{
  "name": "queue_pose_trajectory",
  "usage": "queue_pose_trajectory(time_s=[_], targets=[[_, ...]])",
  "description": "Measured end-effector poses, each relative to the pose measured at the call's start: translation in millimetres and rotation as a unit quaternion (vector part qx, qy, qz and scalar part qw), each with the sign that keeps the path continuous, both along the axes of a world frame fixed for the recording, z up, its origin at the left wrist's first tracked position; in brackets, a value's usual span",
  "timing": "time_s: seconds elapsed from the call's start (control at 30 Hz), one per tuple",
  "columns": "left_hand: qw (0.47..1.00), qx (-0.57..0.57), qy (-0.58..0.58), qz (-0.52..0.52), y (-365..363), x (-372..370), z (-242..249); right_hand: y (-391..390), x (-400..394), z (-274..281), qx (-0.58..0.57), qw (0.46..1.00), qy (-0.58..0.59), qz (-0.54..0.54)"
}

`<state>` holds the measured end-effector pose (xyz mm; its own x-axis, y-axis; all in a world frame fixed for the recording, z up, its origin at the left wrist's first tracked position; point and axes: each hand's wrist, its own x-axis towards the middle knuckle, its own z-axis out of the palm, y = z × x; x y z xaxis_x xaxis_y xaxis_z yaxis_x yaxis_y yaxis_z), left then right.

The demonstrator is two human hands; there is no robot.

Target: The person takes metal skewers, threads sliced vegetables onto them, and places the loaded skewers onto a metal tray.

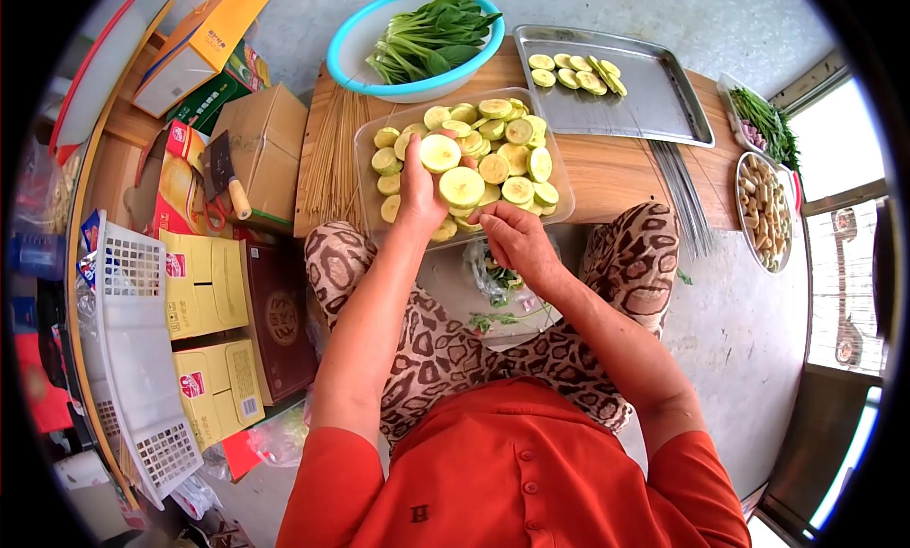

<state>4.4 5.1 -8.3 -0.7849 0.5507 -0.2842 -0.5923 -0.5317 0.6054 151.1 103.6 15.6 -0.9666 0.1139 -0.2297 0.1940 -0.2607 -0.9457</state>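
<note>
My left hand [422, 183] is closed around pale green zucchini slices [462, 187], their cut faces turned up, over a clear plastic tub [567, 197] heaped with more slices [517, 156]. Close to the lower slice, my right hand [517, 237] is pinched with thumb and finger together. Whatever sits in that pinch is too small to make out. On a metal tray [659, 93] to the upper right lie several zucchini slices [575, 72] in overlapping rows. Thin metal skewers [678, 192] stick out past the table's near edge, right of the tub.
Bamboo sticks [332, 159] lie left of the tub on the wooden table [607, 183]. Behind stands a blue-rimmed basin [341, 50] of leafy greens. At right is a bowl of cut pieces [763, 211]. A cleaver [224, 173] rests by boxes at left. A plastic bag [493, 278] sits below.
</note>
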Motion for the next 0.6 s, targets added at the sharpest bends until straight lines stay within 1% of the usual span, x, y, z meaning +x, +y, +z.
queue_pose_trajectory(time_s=[0.1, 0.13, 0.2, 0.3, 0.37, 0.6], targets=[[0.999, 0.034, 0.005, -0.003, -1, -3, -3, -2, -2, -2, -0.003, 1.0, 0.004, 0.004], [0.999, 0.035, 0.006, -0.003, -2, -5, -3, -2, -2, -3, -0.006, 1.0, 0.006, 0.008], [0.999, 0.035, -0.004, 0.028, -4, -8, -3, -4, -1, -5, 0.005, 1.0, 0.002, 0.017], [0.999, 0.042, 0.003, 0.033, -9, -14, -4, -5, 1, -13, 0.015, 0.999, 0.0, 0.029], [0.998, 0.045, -0.003, 0.034, -8, -12, -2, -5, 0, -18, 0.039, 0.999, 0.027, 0.015], [0.998, 0.059, -0.013, 0.025, -6, -12, -5, -8, 0, -18, 0.043, 0.999, 0.02, -0.007]])
